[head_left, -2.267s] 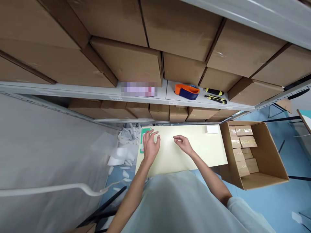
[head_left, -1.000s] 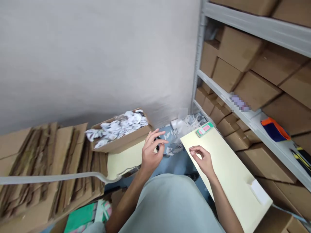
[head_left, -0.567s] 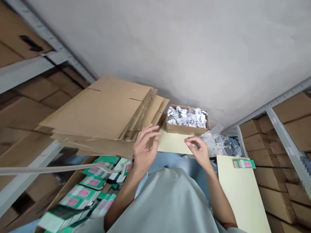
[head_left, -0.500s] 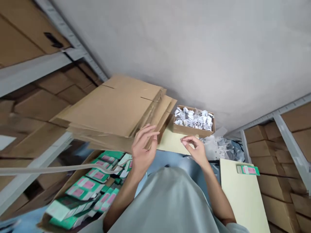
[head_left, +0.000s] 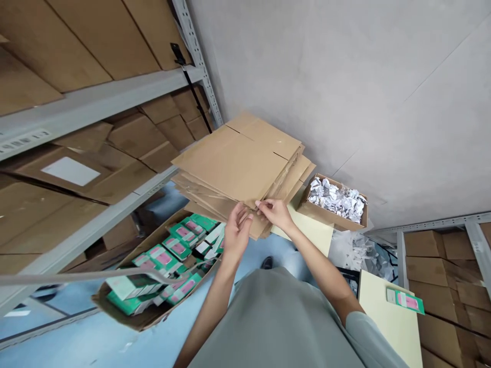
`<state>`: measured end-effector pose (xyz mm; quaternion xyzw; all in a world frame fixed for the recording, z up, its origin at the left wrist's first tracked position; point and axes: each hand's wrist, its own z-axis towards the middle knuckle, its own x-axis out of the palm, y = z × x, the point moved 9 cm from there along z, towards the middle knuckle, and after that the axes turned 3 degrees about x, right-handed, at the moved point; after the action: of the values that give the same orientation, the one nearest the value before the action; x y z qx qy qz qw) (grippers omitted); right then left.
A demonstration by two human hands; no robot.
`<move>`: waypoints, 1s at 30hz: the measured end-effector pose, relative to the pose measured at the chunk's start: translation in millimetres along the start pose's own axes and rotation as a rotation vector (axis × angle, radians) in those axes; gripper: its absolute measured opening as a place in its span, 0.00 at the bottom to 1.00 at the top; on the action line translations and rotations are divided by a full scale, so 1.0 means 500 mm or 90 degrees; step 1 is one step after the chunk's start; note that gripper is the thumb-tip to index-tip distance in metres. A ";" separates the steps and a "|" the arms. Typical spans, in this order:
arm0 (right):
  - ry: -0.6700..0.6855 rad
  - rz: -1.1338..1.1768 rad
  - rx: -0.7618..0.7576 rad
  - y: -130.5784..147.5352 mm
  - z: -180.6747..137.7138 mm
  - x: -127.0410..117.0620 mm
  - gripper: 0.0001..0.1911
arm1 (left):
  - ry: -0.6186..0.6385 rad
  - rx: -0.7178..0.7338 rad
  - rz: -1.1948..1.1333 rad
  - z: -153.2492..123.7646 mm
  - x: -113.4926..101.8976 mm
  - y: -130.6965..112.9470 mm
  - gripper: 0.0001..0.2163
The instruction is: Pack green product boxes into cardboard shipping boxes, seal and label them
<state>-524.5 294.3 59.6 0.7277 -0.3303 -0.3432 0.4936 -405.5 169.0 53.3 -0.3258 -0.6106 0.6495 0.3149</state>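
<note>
Along the lower edge, one person's grey-green shirt (head_left: pixel 291 317) fills the middle, and one dark shoe (head_left: pixel 267 262) shows just beyond its hem, the other hidden. Two bare hands meet at the near corner of one stack of flattened cardboard (head_left: pixel 238 158). The left hand (head_left: pixel 235 237) is loosely curved, its grip slack, with no object visible between thumb and fingers. The right hand (head_left: pixel 279 214) brings thumb and fingertips together at the corner; whether its grip has a sheet, I cannot tell. The stack's smooth brown sheets are too tightly layered to count.

To the left, one open carton (head_left: pixel 141 321) holds many glossy green-and-pink packs (head_left: pixel 178 246), overlapping beyond counting; one pale, bent tube (head_left: pixel 95 276), cut off by the frame, crosses in front. Two pale-yellow worktops show: the right one (head_left: pixel 391 327), cut off below, carries one green pack (head_left: pixel 405 301); the farther one (head_left: pixel 312 230) is partly hidden by the stack and a second open carton (head_left: pixel 330 217), full of crumpled white paper (head_left: pixel 339 199). Two metal racks of brown boxes, left (head_left: pixel 115 92) and right (head_left: pixel 410 225), flank one grey wall (head_left: pixel 345 92).
</note>
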 end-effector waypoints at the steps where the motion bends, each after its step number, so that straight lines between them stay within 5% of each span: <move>1: -0.006 0.000 0.011 -0.004 0.006 0.005 0.32 | 0.001 -0.013 -0.022 -0.001 0.002 0.002 0.26; 9: -0.076 0.013 0.073 0.001 0.004 0.001 0.29 | -0.097 -0.125 -0.356 0.003 0.015 0.001 0.23; 15: -0.075 0.172 0.112 0.035 -0.012 0.003 0.31 | -0.109 -0.189 -0.444 0.020 0.042 -0.019 0.20; 20: -0.072 0.208 0.021 0.068 -0.099 -0.028 0.32 | -0.150 -0.179 -0.470 0.031 0.028 -0.030 0.17; 24: -0.058 0.211 0.015 0.031 -0.208 -0.059 0.33 | -0.243 -0.184 -0.438 0.017 0.012 -0.031 0.17; 27: -0.072 0.195 0.041 -0.018 -0.283 -0.105 0.34 | -0.190 -0.152 -0.386 -0.001 0.052 -0.065 0.18; 30: -0.157 0.182 0.052 -0.063 -0.365 -0.197 0.33 | -0.039 -0.158 -0.330 -0.025 0.150 -0.101 0.18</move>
<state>-422.9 474.0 97.4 0.6452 -0.5019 -0.3426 0.4631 -439.0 239.8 100.5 -0.1754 -0.7576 0.4771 0.4094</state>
